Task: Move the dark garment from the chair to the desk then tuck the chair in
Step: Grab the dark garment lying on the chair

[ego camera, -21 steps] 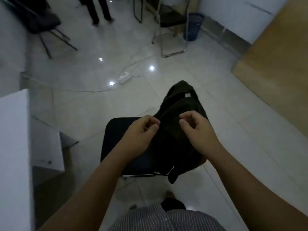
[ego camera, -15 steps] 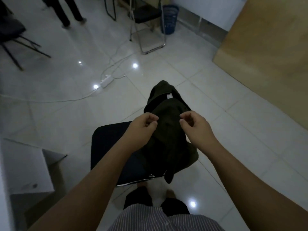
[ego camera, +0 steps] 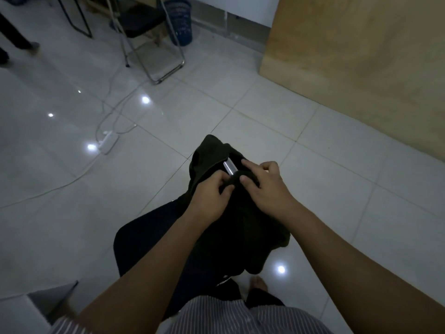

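The dark garment (ego camera: 250,227) hangs over the backrest of a black chair (ego camera: 144,242) straight below me. A short piece of the chair's shiny metal frame (ego camera: 230,167) shows through the cloth near its top. My left hand (ego camera: 212,191) pinches the fabric just left of that bar. My right hand (ego camera: 265,186) grips the cloth beside it, thumb and fingers closed on a fold. Both hands are close together at the top of the backrest. Only a white corner of the desk (ego camera: 21,312) shows at the bottom left.
A power strip (ego camera: 108,141) with white cables lies on the tiled floor to the left. A folding metal chair (ego camera: 147,32) and a blue bin (ego camera: 180,20) stand at the back. A wooden panel (ego camera: 361,68) fills the right. A person's legs (ego camera: 14,37) are at the far left.
The view has swung right, so the desk has slid almost out of frame. Both hands have moved up the garment and closer together, uncovering a bit of the metal frame.
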